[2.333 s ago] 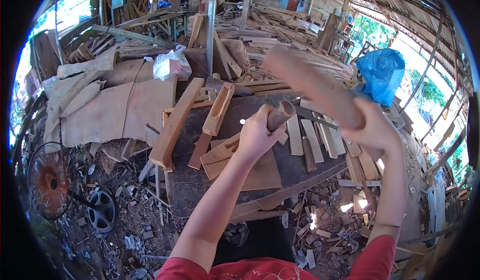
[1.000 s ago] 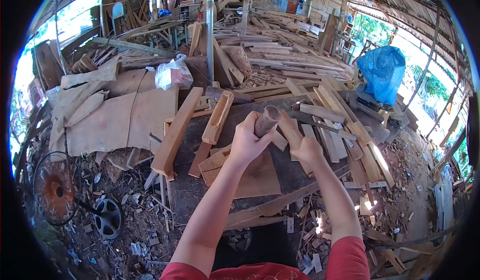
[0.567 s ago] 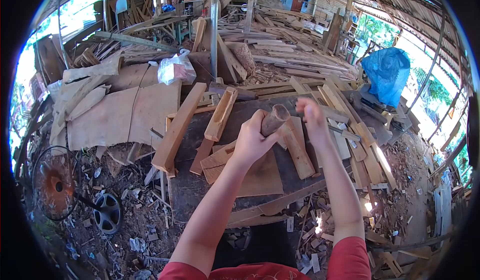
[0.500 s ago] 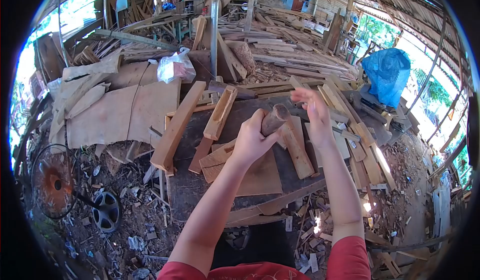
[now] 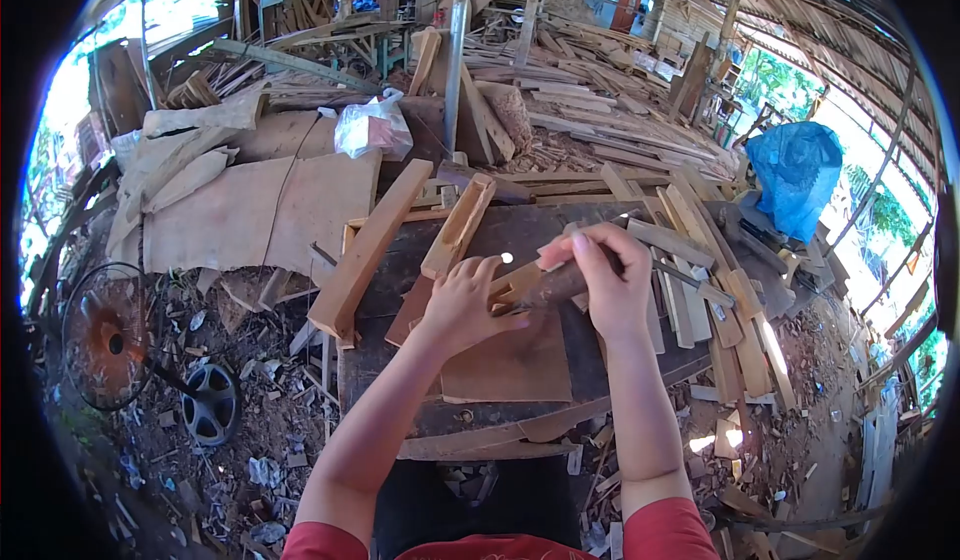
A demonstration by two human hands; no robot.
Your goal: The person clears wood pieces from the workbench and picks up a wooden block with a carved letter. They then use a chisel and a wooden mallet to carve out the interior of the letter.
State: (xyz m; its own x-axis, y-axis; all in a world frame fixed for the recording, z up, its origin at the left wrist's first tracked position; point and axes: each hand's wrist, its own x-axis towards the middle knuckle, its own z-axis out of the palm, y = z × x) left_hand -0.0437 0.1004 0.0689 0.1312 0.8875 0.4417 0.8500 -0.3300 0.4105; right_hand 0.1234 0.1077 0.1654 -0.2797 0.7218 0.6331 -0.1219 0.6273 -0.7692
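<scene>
My left hand (image 5: pixel 464 308) is wrapped over the near end of a notched wooden block (image 5: pixel 518 282) above the dark workbench (image 5: pixel 400 400), its thumb pointing right. My right hand (image 5: pixel 612 278) is closed around a short, round, dark wooden piece (image 5: pixel 562 286), which is blurred and partly behind the fingers. A flat brown board (image 5: pixel 508 365) lies below both hands. A thin dark rod with a pale wooden end (image 5: pixel 716 295), like a chisel, lies right of my right hand. A block with a long slot (image 5: pixel 460 225) lies beyond my left hand.
A thick beam (image 5: pixel 372 245) lies across the bench's left side. Long wood strips (image 5: pixel 735 295) overhang on the right. A fan (image 5: pixel 108 335) stands at the left. A white plastic bag (image 5: pixel 373 128), a metal post (image 5: pixel 457 60) and a blue tarp (image 5: pixel 795 175) stand farther back.
The round wooden piece has passed from my left hand to my right. My left hand has moved lower left onto the notched block. My right hand has come down and closed.
</scene>
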